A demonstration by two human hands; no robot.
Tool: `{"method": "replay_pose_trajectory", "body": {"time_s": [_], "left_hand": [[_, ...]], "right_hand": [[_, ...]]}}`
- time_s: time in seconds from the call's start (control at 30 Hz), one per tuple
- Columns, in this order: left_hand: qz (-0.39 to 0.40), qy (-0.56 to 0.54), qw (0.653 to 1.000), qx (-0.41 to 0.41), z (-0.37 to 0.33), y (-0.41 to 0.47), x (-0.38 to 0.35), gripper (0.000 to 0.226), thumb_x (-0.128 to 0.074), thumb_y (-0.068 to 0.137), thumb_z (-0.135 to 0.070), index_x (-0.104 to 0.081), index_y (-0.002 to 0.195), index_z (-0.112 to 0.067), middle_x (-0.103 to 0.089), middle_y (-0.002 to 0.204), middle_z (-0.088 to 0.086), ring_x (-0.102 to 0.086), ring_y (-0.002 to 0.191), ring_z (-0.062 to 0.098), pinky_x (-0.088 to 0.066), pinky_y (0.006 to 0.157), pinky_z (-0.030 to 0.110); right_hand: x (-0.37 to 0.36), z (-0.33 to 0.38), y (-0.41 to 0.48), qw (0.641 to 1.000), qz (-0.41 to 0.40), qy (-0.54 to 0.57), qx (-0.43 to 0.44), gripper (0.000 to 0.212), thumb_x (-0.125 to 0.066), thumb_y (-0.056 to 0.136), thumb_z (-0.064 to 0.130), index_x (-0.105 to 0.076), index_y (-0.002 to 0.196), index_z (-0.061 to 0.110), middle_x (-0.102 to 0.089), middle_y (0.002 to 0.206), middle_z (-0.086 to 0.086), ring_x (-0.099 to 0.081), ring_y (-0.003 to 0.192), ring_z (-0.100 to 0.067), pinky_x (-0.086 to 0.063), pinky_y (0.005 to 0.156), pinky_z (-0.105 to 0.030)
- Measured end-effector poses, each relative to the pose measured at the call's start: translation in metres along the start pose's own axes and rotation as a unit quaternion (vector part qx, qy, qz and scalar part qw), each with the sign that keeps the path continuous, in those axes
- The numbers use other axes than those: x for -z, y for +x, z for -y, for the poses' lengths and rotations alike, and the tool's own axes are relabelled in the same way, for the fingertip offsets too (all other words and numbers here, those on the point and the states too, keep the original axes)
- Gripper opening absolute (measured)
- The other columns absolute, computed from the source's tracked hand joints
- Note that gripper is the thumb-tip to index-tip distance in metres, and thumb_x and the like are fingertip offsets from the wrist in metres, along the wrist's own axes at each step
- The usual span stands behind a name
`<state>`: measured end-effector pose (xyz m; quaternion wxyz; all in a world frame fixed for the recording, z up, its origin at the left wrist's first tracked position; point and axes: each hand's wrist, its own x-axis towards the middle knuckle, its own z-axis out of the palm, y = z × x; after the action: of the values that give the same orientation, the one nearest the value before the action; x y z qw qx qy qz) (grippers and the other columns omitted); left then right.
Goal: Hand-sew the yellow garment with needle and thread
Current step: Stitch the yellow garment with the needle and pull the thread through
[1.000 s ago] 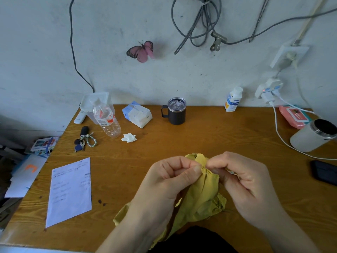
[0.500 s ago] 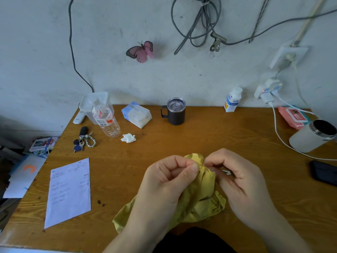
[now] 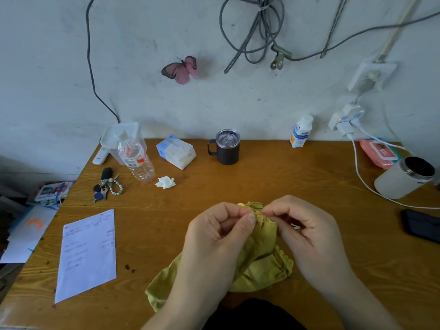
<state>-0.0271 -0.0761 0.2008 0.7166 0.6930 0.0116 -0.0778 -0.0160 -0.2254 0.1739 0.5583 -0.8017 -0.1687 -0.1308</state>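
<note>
The yellow garment (image 3: 259, 258) is bunched up over the near middle of the wooden table (image 3: 273, 182), its lower end trailing toward the front edge. My left hand (image 3: 214, 236) pinches the gathered top of the cloth between thumb and fingers. Close beside it, my right hand (image 3: 307, 232) has its fingertips curled at the same top fold, pinching there; the needle and thread are too small to make out.
A sheet of paper (image 3: 88, 253) lies at the left. Keys (image 3: 104, 186), a plastic bottle (image 3: 135, 158), a tissue box (image 3: 176, 151), a crumpled tissue (image 3: 165, 182) and a dark mug (image 3: 227, 147) stand behind. A white cup (image 3: 404, 177), charging cable (image 3: 362, 177) and phone (image 3: 421, 225) are at the right.
Both hands keep their hold on the garment's top fold. The right hand's fingers have shifted slightly, and the cloth's lower end has spread a little to the left.
</note>
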Motion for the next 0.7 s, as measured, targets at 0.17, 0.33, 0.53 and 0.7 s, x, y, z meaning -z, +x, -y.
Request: {"method": "replay_pose_trajectory", "body": {"time_s": [0.17, 0.33, 0.53, 0.7], "left_hand": [[-0.001, 0.005, 1.000, 0.003, 0.001, -0.001, -0.001, 0.018, -0.063, 0.073, -0.035, -0.074, 0.082, -0.024, -0.075, 0.072, 0.003, -0.070, 0.067, 0.015, -0.056, 0.060, 0.025], [-0.017, 0.022, 1.000, 0.008, 0.004, 0.002, 0.001, 0.014, -0.064, 0.085, -0.014, -0.074, 0.079, -0.021, -0.075, 0.071, 0.002, -0.071, 0.066, 0.014, -0.057, 0.059, 0.022], [-0.039, 0.064, 0.997, 0.006, 0.008, 0.004, -0.001, 0.014, -0.065, 0.085, -0.011, -0.073, 0.076, -0.019, -0.075, 0.069, -0.001, -0.070, 0.063, 0.010, -0.054, 0.055, 0.017], [-0.049, 0.126, 0.991, 0.002, 0.011, 0.006, -0.003, 0.015, -0.066, 0.085, -0.015, -0.072, 0.075, -0.025, -0.074, 0.071, -0.006, -0.068, 0.066, 0.006, -0.050, 0.053, 0.012]], "right_hand": [[0.000, -0.001, 0.001, 1.000, 0.001, -0.012, 0.011, 0.013, -0.053, 0.084, 0.020, -0.066, 0.085, 0.019, -0.062, 0.081, 0.014, -0.061, 0.078, -0.005, -0.045, 0.066, -0.013], [0.000, -0.001, 0.003, 1.000, 0.004, -0.023, 0.017, 0.013, -0.055, 0.084, 0.018, -0.067, 0.088, 0.018, -0.064, 0.085, 0.012, -0.062, 0.082, -0.004, -0.045, 0.068, -0.013], [0.007, 0.005, 0.006, 0.986, -0.045, -0.135, 0.085, 0.019, -0.059, 0.085, 0.028, -0.071, 0.096, 0.019, -0.057, 0.098, 0.004, -0.054, 0.089, -0.002, -0.041, 0.074, -0.010], [-0.003, 0.006, 0.002, 0.972, -0.047, -0.194, 0.121, 0.020, -0.058, 0.088, 0.024, -0.072, 0.084, 0.011, -0.061, 0.090, -0.003, -0.057, 0.081, -0.012, -0.049, 0.064, -0.028]]}}
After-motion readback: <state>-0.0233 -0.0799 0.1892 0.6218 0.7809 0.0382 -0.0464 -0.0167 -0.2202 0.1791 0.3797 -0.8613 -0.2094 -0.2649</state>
